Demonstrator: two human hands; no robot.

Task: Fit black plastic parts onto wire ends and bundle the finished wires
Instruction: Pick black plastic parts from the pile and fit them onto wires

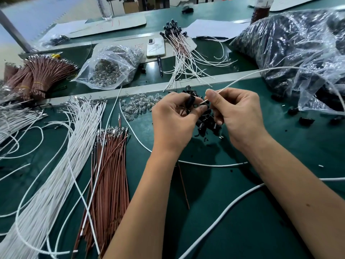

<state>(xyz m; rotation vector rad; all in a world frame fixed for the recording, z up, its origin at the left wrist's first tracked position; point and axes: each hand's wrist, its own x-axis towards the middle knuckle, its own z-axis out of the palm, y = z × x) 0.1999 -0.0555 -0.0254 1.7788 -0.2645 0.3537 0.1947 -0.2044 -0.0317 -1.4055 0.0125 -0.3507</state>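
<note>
My left hand (173,120) pinches a black plastic part (190,101) between thumb and fingers. Facing it, my right hand (237,113) pinches the end of a white wire (242,77), whose metal tip points at the part and almost touches it. That wire arcs up and to the right over the table. Under both hands lies a pile of loose black parts (207,122). A brown wire (183,186) trails down from below my left hand. Finished wires with black parts (179,43) lie fanned out at the back.
Loose white wires (61,157) and brown wires (110,174) lie at the left on the green table (233,212). Bundled brown wires (41,73) sit far left. A bag of clear bulbs (110,68), a phone (155,47) and a big bag of black parts (298,43) stand behind.
</note>
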